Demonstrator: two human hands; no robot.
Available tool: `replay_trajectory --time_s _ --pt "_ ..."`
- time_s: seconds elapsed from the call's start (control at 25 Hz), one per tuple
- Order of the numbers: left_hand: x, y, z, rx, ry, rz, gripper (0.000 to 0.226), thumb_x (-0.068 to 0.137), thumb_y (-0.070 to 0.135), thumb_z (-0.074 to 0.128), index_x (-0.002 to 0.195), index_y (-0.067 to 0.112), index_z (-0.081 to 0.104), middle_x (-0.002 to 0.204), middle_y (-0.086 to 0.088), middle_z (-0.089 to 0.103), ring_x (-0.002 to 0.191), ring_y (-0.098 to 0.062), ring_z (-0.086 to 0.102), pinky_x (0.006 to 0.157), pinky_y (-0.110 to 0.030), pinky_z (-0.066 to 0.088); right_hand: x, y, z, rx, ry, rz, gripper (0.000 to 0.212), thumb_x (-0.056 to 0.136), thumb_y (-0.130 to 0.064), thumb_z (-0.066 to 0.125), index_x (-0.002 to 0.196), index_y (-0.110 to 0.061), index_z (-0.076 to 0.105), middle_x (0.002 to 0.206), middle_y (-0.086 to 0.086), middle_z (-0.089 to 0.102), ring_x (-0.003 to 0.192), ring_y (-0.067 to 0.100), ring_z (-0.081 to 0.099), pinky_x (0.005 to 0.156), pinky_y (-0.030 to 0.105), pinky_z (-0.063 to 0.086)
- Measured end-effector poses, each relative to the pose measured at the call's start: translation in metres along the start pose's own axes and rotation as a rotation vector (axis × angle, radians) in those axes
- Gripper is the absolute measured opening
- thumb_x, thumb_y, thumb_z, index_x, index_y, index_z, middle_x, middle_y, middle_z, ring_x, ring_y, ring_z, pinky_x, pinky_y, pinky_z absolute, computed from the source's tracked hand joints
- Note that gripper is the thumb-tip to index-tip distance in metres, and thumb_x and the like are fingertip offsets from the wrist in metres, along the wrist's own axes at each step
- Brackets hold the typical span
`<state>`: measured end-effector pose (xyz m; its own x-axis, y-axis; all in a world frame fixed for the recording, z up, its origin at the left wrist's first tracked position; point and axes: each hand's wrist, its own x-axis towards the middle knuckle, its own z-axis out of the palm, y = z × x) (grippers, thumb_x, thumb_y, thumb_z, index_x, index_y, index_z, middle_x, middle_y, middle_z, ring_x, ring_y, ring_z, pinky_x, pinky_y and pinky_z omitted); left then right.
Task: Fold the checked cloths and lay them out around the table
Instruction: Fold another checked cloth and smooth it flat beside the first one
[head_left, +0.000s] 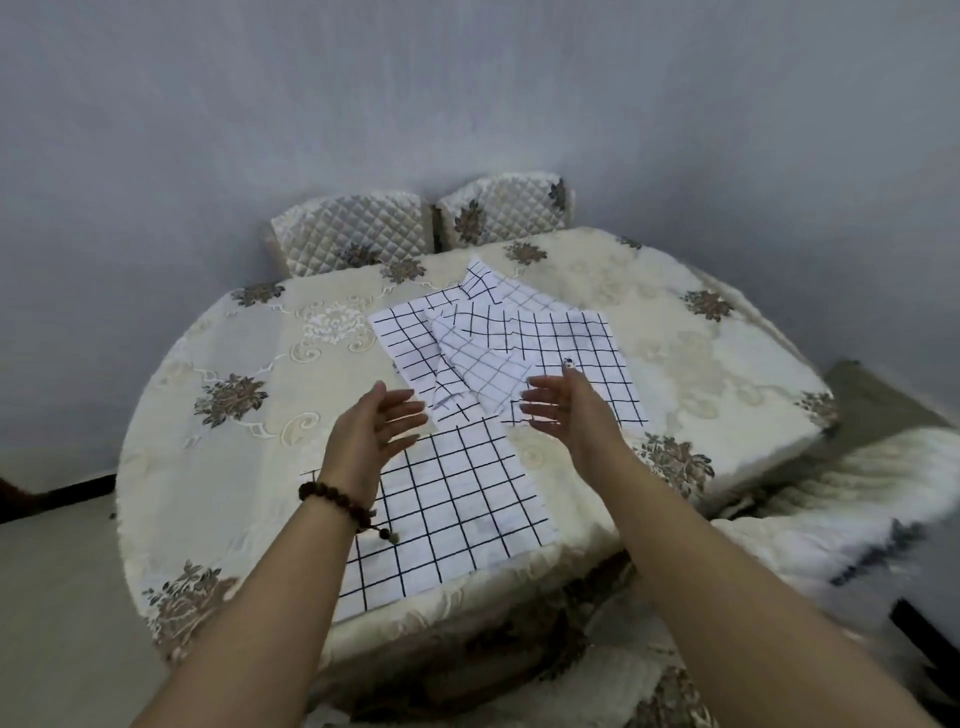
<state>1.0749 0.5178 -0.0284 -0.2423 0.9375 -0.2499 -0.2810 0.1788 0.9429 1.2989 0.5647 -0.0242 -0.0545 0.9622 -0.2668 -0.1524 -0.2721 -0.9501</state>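
Several white cloths with a black check lie on the round table (208, 457). One flat checked cloth (457, 509) is spread near the front edge, partly under my left forearm. Behind it a loose pile of checked cloths (488, 353) overlaps in the table's middle, with a rumpled one on top. My left hand (376, 431) and my right hand (563, 410) hover palms facing each other, fingers spread, just in front of the pile. Neither holds anything. A dark bead bracelet sits on my left wrist.
A cream floral tablecloth covers the table. Two quilted chair backs (353, 234) (506, 210) stand at the far side against the grey wall. More covered seats (857, 499) sit at the right and at the near edge below my arms.
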Motion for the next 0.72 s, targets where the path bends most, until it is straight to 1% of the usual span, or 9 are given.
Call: replay_trajectory --time_s 0.08,0.2,0.28,0.36,0.48,0.52,0.6,0.68,0.72 --pt "-0.009 0.004 0.04 -0.01 -0.109 0.003 0.039 0.098 0.036 0.04 0.102 0.007 0.065 0.104 -0.015 0.069 0.098 -0.028 0.067 0.09 -0.041 0.05 -0.021 -0.012 -0.026 0.042 0.088 -0.046 0.042 0.098 -0.038 0.034 0.097 -0.01 0.066 0.088 0.007 0.067 0.082 0.021 0.063 0.08 0.036 0.048" --pt "-0.022 -0.001 0.108 0.032 -0.3 -0.025 0.042 0.099 0.036 0.039 0.107 0.004 0.064 0.105 -0.017 0.07 0.097 -0.028 0.067 0.088 -0.041 0.05 -0.054 -0.024 -0.079 0.104 0.289 -0.121 0.037 0.098 -0.033 0.035 0.092 -0.011 0.065 0.084 0.006 0.064 0.078 0.02 0.063 0.068 0.03 0.048" --pt "-0.035 -0.009 0.154 0.075 -0.427 -0.047 0.041 0.099 0.035 0.037 0.107 0.005 0.064 0.104 -0.016 0.069 0.094 -0.027 0.067 0.085 -0.038 0.049 -0.078 -0.028 -0.12 0.141 0.438 -0.179 0.035 0.098 -0.03 0.035 0.088 -0.012 0.063 0.08 0.006 0.062 0.074 0.019 0.062 0.063 0.029 0.047" --pt "-0.055 -0.021 0.2 0.088 -0.546 -0.077 0.038 0.099 0.034 0.036 0.101 0.008 0.064 0.1 -0.014 0.068 0.09 -0.026 0.066 0.079 -0.035 0.049 -0.108 -0.031 -0.164 0.166 0.585 -0.228 0.034 0.098 -0.027 0.035 0.085 -0.011 0.062 0.078 0.006 0.061 0.07 0.019 0.06 0.06 0.028 0.046" --pt "-0.087 -0.043 0.264 0.108 -0.702 -0.112 0.038 0.1 0.033 0.036 0.1 0.007 0.063 0.096 -0.014 0.068 0.086 -0.026 0.065 0.073 -0.033 0.048 -0.162 -0.031 -0.23 0.203 0.784 -0.264 0.031 0.097 -0.027 0.036 0.085 -0.011 0.06 0.077 0.007 0.06 0.066 0.018 0.058 0.049 0.022 0.046" --pt "-0.1 -0.051 0.284 0.125 -0.752 -0.123 0.038 0.1 0.033 0.036 0.103 0.005 0.063 0.096 -0.014 0.068 0.085 -0.026 0.065 0.072 -0.033 0.048 -0.181 -0.028 -0.251 0.214 0.848 -0.268 0.031 0.097 -0.029 0.037 0.087 -0.011 0.06 0.077 0.006 0.061 0.066 0.018 0.059 0.049 0.022 0.047" --pt "-0.125 -0.067 0.323 0.16 -0.835 -0.149 0.039 0.1 0.033 0.036 0.107 0.004 0.061 0.095 -0.014 0.067 0.085 -0.026 0.065 0.073 -0.033 0.049 -0.217 -0.019 -0.29 0.22 0.965 -0.27 0.033 0.097 -0.035 0.038 0.088 -0.012 0.061 0.08 0.006 0.063 0.07 0.019 0.061 0.058 0.027 0.05" --pt "-0.147 -0.081 0.353 0.175 -0.901 -0.167 0.039 0.1 0.033 0.035 0.107 0.004 0.06 0.094 -0.014 0.067 0.084 -0.025 0.064 0.074 -0.034 0.05 -0.242 -0.011 -0.318 0.243 1.033 -0.273 0.034 0.097 -0.036 0.038 0.088 -0.014 0.061 0.083 0.006 0.064 0.072 0.02 0.062 0.063 0.03 0.05" --pt "-0.159 -0.088 0.37 0.184 -0.944 -0.178 0.038 0.101 0.032 0.034 0.106 0.004 0.059 0.093 -0.013 0.066 0.082 -0.023 0.064 0.072 -0.032 0.05 -0.255 -0.009 -0.332 0.256 1.067 -0.279 0.034 0.097 -0.037 0.038 0.089 -0.014 0.061 0.083 0.006 0.064 0.073 0.02 0.062 0.065 0.031 0.05"
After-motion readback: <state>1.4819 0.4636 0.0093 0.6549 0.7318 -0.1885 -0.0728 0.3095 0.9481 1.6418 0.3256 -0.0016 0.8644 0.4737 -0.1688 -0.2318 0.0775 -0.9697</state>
